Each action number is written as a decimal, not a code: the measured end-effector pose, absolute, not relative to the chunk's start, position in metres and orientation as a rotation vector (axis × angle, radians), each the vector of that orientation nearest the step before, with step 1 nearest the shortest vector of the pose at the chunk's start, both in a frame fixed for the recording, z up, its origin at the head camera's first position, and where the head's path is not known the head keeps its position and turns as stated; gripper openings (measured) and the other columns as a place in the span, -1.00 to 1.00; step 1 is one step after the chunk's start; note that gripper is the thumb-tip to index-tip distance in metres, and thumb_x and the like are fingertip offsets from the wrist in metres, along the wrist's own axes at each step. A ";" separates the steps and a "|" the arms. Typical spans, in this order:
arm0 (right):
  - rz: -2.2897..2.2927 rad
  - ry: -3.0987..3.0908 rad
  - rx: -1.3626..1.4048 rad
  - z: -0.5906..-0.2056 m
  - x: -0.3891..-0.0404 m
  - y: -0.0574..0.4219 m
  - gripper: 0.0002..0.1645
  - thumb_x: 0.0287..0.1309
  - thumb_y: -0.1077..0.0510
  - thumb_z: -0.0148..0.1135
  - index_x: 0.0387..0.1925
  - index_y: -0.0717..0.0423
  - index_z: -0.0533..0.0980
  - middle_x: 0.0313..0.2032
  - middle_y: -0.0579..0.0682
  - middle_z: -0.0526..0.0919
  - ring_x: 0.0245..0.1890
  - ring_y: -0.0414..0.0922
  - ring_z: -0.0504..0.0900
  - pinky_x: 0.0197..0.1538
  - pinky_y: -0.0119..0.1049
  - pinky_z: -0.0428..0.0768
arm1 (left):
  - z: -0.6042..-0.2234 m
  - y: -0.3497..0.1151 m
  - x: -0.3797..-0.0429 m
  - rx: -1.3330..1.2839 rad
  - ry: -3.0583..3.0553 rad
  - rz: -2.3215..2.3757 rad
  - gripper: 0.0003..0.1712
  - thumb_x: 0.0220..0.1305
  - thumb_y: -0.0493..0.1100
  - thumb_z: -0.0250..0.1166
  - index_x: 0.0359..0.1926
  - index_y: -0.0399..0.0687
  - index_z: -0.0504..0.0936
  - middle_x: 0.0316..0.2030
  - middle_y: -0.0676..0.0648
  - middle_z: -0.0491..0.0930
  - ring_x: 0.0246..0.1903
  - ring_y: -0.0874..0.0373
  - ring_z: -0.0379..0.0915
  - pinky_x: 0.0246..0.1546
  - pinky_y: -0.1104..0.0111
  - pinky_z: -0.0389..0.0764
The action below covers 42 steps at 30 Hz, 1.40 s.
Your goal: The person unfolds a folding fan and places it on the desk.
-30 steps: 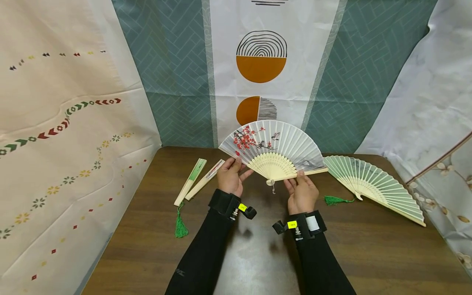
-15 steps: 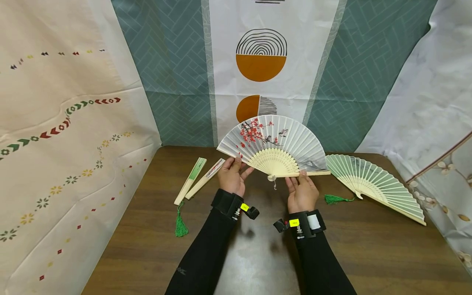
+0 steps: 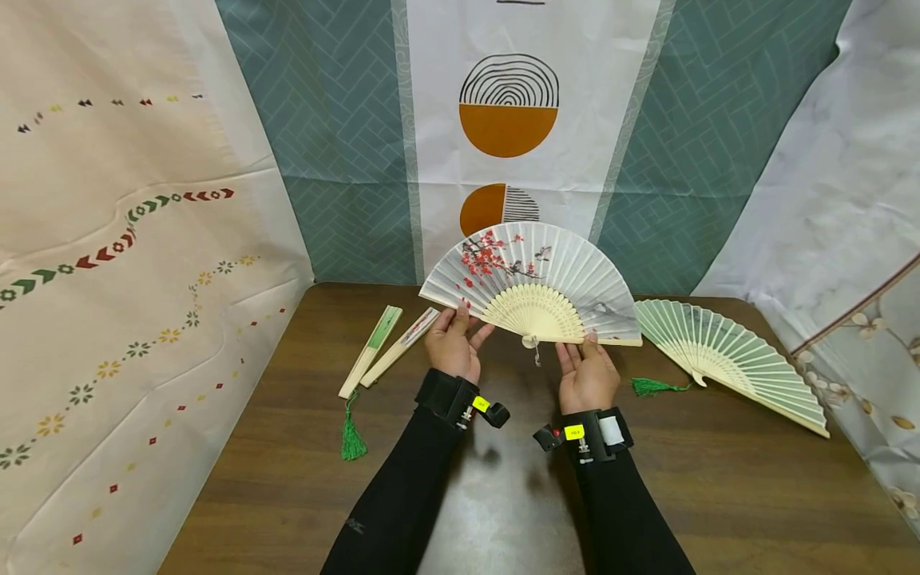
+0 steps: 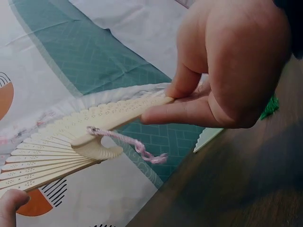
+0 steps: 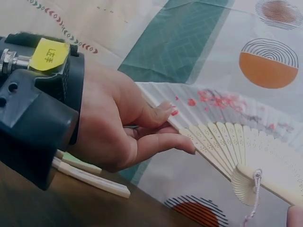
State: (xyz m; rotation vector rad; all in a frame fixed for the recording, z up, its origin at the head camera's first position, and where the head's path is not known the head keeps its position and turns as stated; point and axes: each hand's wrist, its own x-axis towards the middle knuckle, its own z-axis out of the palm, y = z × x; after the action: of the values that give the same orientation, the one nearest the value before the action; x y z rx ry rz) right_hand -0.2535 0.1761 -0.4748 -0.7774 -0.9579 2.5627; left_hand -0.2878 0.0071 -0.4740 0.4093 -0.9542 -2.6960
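A white folding fan [image 3: 568, 263] with red blossoms and pale pierced ribs is spread wide in the head view, raised above the table. My left hand [image 3: 453, 347] pinches its left outer rib, thumb in front. On the other side, my right hand [image 3: 589, 377] pinches the right outer rib between thumb and fingers. A short pinkish cord [image 4: 139, 145] dangles from the fan's pivot in the left wrist view. Seen from the right wrist, the left hand [image 5: 118, 123] has its thumb on the printed face and its fingers behind the rib.
A spread green fan [image 3: 733, 359] with a green tassel [image 3: 656, 388] lies at the right of the wooden table [image 3: 273, 479]. Two folded fans lie at the left, one green [image 3: 371, 351], one white with print [image 3: 401, 348]. Patterned cloths hang behind and beside.
The white fan has risen slightly and turned, so its right rib now lies nearly level. Both hands keep their pinch on it and have shifted only a little.
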 end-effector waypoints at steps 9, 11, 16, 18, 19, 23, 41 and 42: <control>2.582 -0.915 -0.776 -0.474 -0.250 0.185 -0.45 0.84 0.07 -0.06 0.64 0.16 0.36 0.23 -0.01 0.54 0.19 -0.13 0.60 0.10 -0.45 0.89 | -0.477 0.017 -0.287 0.435 -0.929 -2.718 -0.80 0.72 -0.35 0.23 -0.11 -0.20 0.77 -0.29 -0.05 0.58 -0.27 0.16 0.57 -0.29 0.29 0.97; 2.581 -0.923 -0.782 -0.475 -0.249 0.188 -0.42 0.85 0.06 -0.08 0.67 0.15 0.34 0.22 -0.01 0.52 0.20 -0.13 0.59 0.12 -0.45 0.89 | -0.478 0.019 -0.287 0.434 -0.930 -2.721 -0.80 0.72 -0.35 0.24 -0.10 -0.20 0.77 -0.28 -0.05 0.59 -0.26 0.16 0.57 -0.29 0.28 0.98; 2.591 -0.913 -0.790 -0.476 -0.242 0.198 -0.40 0.87 0.07 -0.12 0.73 0.08 0.27 0.22 -0.03 0.45 0.23 -0.13 0.55 0.15 -0.46 0.88 | -0.483 0.026 -0.286 0.439 -0.960 -2.744 -0.78 0.73 -0.34 0.24 -0.14 -0.18 0.77 -0.30 -0.06 0.58 -0.23 0.11 0.57 -0.28 0.28 0.98; 2.600 -0.891 -0.784 -0.478 -0.237 0.202 -0.39 0.87 0.07 -0.13 0.75 0.06 0.26 0.22 -0.03 0.45 0.24 -0.13 0.55 0.16 -0.45 0.88 | -0.485 0.029 -0.284 0.430 -0.978 -2.764 -0.77 0.74 -0.34 0.23 -0.16 -0.16 0.76 -0.30 -0.07 0.57 -0.23 0.10 0.56 -0.27 0.28 0.98; 2.608 -0.875 -0.780 -0.479 -0.233 0.205 -0.38 0.87 0.07 -0.13 0.76 0.04 0.24 0.22 -0.04 0.44 0.24 -0.14 0.55 0.17 -0.45 0.88 | -0.486 0.030 -0.283 0.423 -0.993 -2.775 -0.77 0.74 -0.33 0.23 -0.14 -0.17 0.77 -0.30 -0.07 0.58 -0.23 0.11 0.57 -0.26 0.29 0.98; 2.624 -0.835 -0.787 -0.487 -0.210 0.218 -0.38 0.86 0.05 -0.08 0.76 0.00 0.22 0.24 -0.04 0.43 0.26 -0.16 0.52 0.26 -0.45 0.85 | -0.496 0.039 -0.275 0.387 -1.082 -2.827 -0.80 0.74 -0.33 0.23 -0.05 -0.23 0.78 -0.28 -0.07 0.59 -0.19 0.08 0.57 -0.24 0.26 0.99; 2.529 -0.910 -1.011 -0.526 -0.082 0.304 -0.79 0.72 0.17 0.23 -0.12 0.06 0.74 -0.26 0.01 0.78 -0.22 -0.10 0.92 -0.11 -0.26 0.97 | -0.519 0.075 -0.240 0.333 -1.904 -2.933 -0.76 0.60 -0.32 0.41 0.15 -0.39 0.74 -0.23 -0.08 0.87 -0.40 0.21 0.81 -0.38 0.29 0.95; 2.552 -0.909 -1.016 -0.527 -0.078 0.309 -0.76 0.73 0.19 0.21 -0.15 0.06 0.73 -0.27 0.02 0.79 -0.22 -0.09 0.93 -0.10 -0.26 0.97 | -0.519 0.077 -0.240 0.327 -1.943 -2.926 -0.74 0.59 -0.33 0.40 0.15 -0.42 0.74 -0.26 -0.10 0.87 -0.41 0.20 0.82 -0.39 0.30 0.95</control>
State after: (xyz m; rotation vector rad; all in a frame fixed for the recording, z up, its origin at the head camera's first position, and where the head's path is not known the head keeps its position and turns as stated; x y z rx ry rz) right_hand -0.0779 0.3087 -0.5272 -1.0160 -0.9089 2.5517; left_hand -0.2403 0.0766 -0.5191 0.3270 -1.9426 -2.9260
